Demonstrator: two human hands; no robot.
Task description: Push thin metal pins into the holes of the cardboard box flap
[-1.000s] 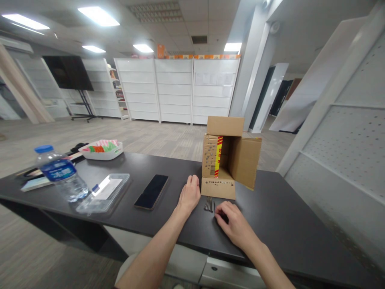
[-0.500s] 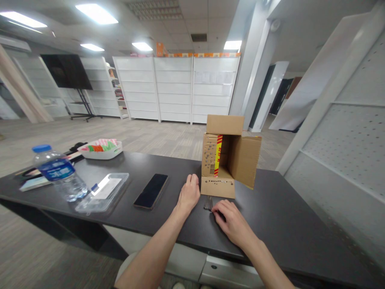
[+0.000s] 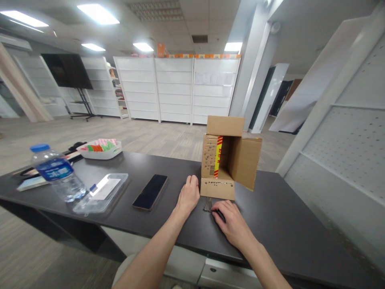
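A cardboard box stands on the dark desk, its opening toward me and its flaps spread. Its front flap has a row of small holes, and its left flap is dotted with round marks. In front of it lies a small fan of slim metal pins, like screws or nails. My left hand rests curled on the desk at the box's left; its fingertips are hidden. My right hand is bent down just right of the pins, thumb and index tips together beside them. Whether it pinches one I cannot tell.
Left on the desk are a phone, a clear plastic case, a water bottle with a blue cap, and a white basket of colourful packets. A perforated white panel rises at the right.
My right thumb and fingers have shifted slightly beside the pins. My left hand, the box and the pins stay almost the same; the view has moved slightly.
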